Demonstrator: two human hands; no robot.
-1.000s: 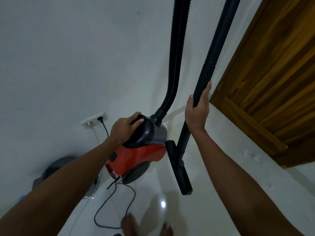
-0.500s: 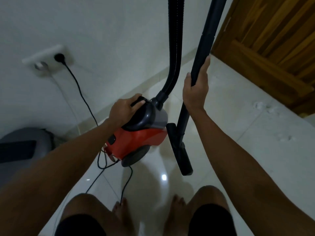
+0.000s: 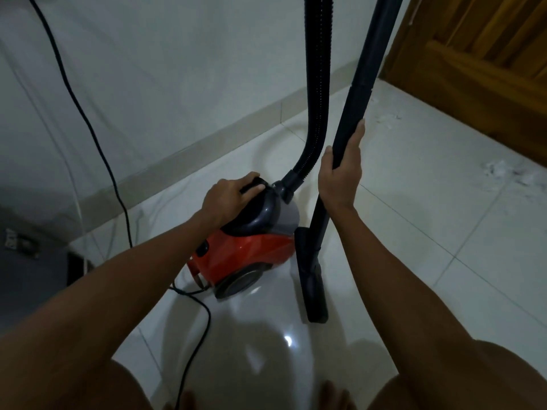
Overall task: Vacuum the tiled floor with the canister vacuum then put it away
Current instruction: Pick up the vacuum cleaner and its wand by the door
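Canister vacuum (image 3: 248, 250) has come down onto the tiled floor (image 3: 429, 247), near the far wall. Left hand (image 3: 229, 198) grasps its handle; right hand (image 3: 340, 173) clasps the wand (image 3: 359, 93). Cord (image 3: 97, 143) plugged in; vacuuming likely next.

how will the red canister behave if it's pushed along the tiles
The red canister will probably roll easily: a side wheel sits on glossy tiles. The ribbed hose looks flexible and may tug it off course. The trailing power cord could snag.

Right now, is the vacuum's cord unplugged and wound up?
No, the black cord trails loose from the red vacuum across the tiled floor and up the wall.
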